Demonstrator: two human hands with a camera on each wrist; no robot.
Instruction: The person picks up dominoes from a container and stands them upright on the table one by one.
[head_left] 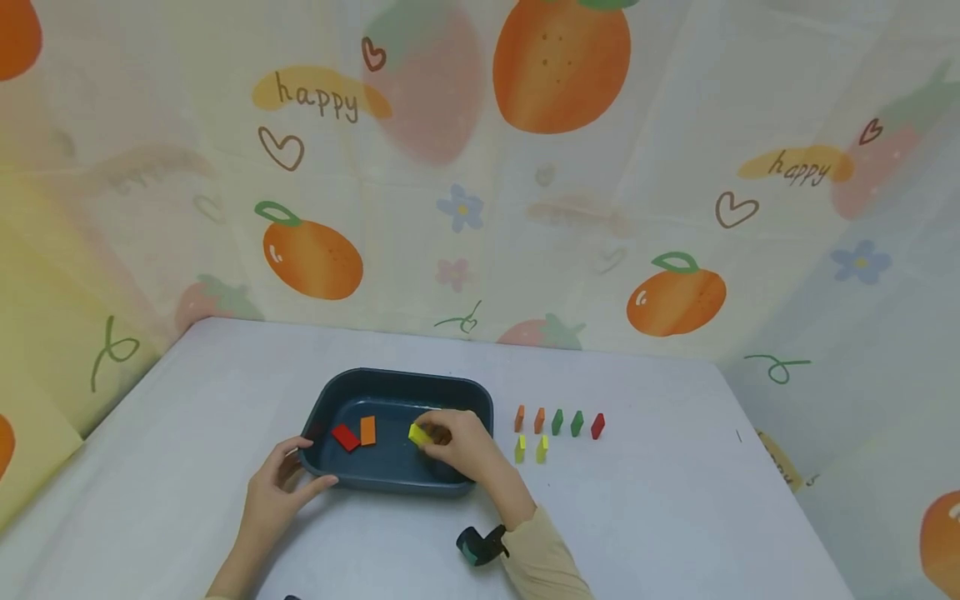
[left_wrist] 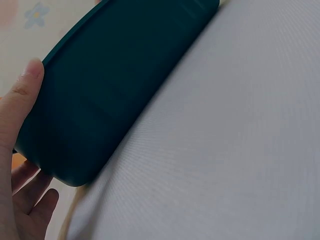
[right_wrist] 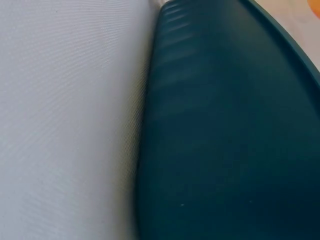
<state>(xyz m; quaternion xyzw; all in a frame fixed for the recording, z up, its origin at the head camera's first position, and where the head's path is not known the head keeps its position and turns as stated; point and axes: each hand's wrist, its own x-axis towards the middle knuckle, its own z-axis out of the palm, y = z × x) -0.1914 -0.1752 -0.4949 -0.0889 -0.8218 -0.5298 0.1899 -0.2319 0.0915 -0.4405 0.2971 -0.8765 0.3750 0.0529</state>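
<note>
A dark blue-green tray [head_left: 420, 374] with raised walls lies on the white table. My left hand [head_left: 273, 483] grips its near left corner, the thumb on the near wall and the fingers at the left end. My right hand [head_left: 459, 442] reaches inside over the right half and pinches a yellow block [head_left: 417, 434] between thumb and fingers. Left of that, a red block [head_left: 347, 437] and an orange block [head_left: 367, 430] lie flat on the tray floor. The right wrist view is filled mostly by the tray's outer wall [right_wrist: 225, 125]; the right hand is hidden there.
Right of the tray, small blocks stand upright in two rows: orange [head_left: 519, 417], green [head_left: 557, 422] and red [head_left: 597, 426] behind, two yellow ones [head_left: 521, 449] in front. A fruit-patterned cloth [head_left: 465, 250] hangs behind the table [head_left: 660, 500].
</note>
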